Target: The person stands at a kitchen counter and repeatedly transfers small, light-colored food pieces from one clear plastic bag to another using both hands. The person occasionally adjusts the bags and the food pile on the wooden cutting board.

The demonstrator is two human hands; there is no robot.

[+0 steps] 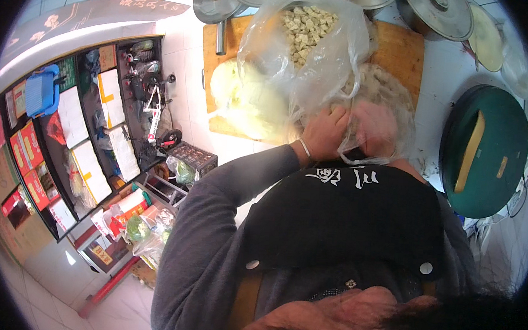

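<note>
My left hand [324, 134], with a bangle at the wrist, has its fingers curled on the edge of a clear plastic bag [389, 84]. Through the film of this bag I see my right hand [377, 126], partly blurred; its finger position is unclear. Greyish-beige contents fill the far part of the bag. Beyond my hands, a second clear plastic bag [263, 33] gapes around pale diced cubes [308, 29] of food. To its left sits a rounded pale yellow-green vegetable [245, 96], washed out by glare. These lie on a wooden cutting board [400, 48].
Lidded metal pots [436, 14] and a long-handled metal ladle or pan [221, 40] line the far edge. A round green lid [491, 151] with a yellow handle stands at right. Shelves with white foam boxes [92, 172] and a black crate [194, 156] are at left.
</note>
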